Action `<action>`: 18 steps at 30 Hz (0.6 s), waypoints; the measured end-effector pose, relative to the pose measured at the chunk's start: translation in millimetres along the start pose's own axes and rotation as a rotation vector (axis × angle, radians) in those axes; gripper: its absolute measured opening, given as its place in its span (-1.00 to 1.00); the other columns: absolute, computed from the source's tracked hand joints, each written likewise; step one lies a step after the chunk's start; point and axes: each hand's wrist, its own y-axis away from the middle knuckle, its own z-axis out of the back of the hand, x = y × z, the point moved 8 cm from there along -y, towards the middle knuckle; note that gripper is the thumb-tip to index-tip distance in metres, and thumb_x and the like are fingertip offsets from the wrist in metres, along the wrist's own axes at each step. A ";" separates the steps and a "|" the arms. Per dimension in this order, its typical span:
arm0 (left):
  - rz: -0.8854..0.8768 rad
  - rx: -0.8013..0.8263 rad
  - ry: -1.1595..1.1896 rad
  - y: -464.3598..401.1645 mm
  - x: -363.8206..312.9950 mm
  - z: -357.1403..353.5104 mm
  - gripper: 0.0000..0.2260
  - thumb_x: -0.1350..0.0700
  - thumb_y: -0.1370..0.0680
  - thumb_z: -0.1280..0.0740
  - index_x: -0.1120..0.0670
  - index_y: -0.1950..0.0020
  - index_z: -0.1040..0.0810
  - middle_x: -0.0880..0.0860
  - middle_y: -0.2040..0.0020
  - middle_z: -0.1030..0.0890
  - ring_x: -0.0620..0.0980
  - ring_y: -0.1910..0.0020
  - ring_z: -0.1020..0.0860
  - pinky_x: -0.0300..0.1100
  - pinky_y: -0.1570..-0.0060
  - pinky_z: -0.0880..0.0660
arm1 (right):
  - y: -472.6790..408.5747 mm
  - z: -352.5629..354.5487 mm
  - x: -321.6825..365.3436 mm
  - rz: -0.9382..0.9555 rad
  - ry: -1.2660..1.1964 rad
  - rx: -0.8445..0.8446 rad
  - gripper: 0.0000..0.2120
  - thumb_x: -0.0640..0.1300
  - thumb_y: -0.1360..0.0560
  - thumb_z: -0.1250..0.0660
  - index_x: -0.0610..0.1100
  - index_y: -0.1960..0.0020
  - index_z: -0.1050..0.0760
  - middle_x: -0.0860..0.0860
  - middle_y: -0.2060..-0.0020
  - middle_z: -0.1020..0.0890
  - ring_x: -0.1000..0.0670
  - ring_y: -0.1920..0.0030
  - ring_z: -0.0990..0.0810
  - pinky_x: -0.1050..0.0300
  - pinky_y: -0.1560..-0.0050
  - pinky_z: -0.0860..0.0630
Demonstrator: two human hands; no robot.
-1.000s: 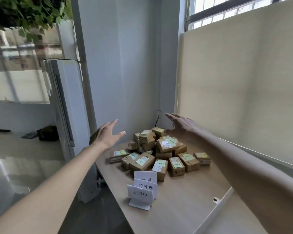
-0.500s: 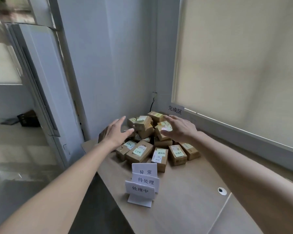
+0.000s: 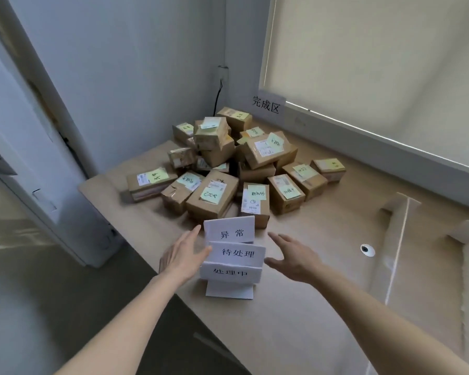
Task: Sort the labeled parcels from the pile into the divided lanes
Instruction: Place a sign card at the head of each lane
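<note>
None of the brown cardboard parcels with green sticky notes [image 3: 228, 163] looks sorted yet: they all lie heaped in one pile at the far corner of the pale wooden surface [image 3: 322, 266], beyond the stack of three white folded paper signs [image 3: 232, 255]. No lanes are laid out; the signs that would presumably mark them sit bunched together. The left hand [image 3: 183, 257] and right hand [image 3: 293, 259] flank that stack, fingers straight and spread, gripping nothing; the left fingertips seem to brush the signs, the right hand is just beside them. A fourth white sign [image 3: 267, 105] leans on the wall behind the pile. Judging by this, setup comes first and the whole sort remains.
</note>
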 end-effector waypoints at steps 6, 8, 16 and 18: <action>0.008 0.123 0.082 -24.4 65.8 -72.0 -0.32 -0.23 -0.58 -0.25 -0.21 -0.61 0.02 -0.03 -0.60 -0.14 0.06 -0.53 -0.25 0.03 -0.36 -0.36 | -28.4 -98.2 14.0 -0.070 -0.113 0.112 -0.20 0.23 -0.59 -0.27 0.18 -0.65 0.14 0.03 -0.62 -0.15 -0.06 -0.57 -0.22 -0.06 -0.40 -0.38; -0.005 0.157 0.111 -24.4 72.0 -90.5 -0.32 -0.21 -0.59 -0.26 -0.19 -0.61 0.02 -0.04 -0.59 -0.18 0.06 -0.50 -0.30 0.00 -0.31 -0.38 | -32.3 -119.1 16.0 -0.095 -0.134 0.133 -0.18 0.23 -0.59 -0.26 0.20 -0.64 0.19 0.01 -0.63 -0.11 -0.08 -0.58 -0.20 -0.06 -0.40 -0.37; -0.038 0.247 0.240 -23.7 80.1 -131.7 -0.35 -0.20 -0.58 -0.27 -0.27 -0.58 0.00 -0.09 -0.49 -0.31 0.01 -0.41 -0.39 0.03 -0.25 -0.48 | -34.5 -161.3 18.6 -0.165 -0.266 0.142 -0.15 0.21 -0.58 -0.27 0.22 -0.63 0.26 0.03 -0.63 -0.06 -0.05 -0.55 -0.26 -0.07 -0.35 -0.42; -0.043 0.261 0.264 -24.0 78.6 -133.8 -0.35 -0.18 -0.59 -0.28 -0.27 -0.57 0.00 -0.07 -0.45 -0.33 0.02 -0.39 -0.40 0.06 -0.24 -0.49 | -33.9 -162.3 22.2 -0.165 -0.283 0.134 -0.15 0.19 -0.59 -0.27 0.21 -0.63 0.26 0.04 -0.62 -0.08 -0.05 -0.52 -0.30 -0.05 -0.32 -0.43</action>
